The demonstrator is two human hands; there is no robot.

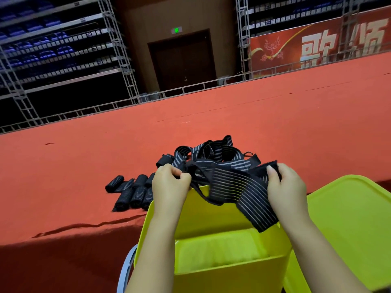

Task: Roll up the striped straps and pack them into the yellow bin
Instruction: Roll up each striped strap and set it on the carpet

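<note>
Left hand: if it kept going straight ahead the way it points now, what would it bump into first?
Probably the tangled pile of unrolled straps lying on the red surface just beyond the left hand. Depth is hard to judge from one view, and the hand already grips one strap.

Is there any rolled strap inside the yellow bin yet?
No, the yellow bin shows only its bare floor, while the rolled straps lie on the red surface beside it.

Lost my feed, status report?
Left hand and right hand grip one unrolled strap over yellow bin. Bin looks empty. Nothing blocking.
</note>
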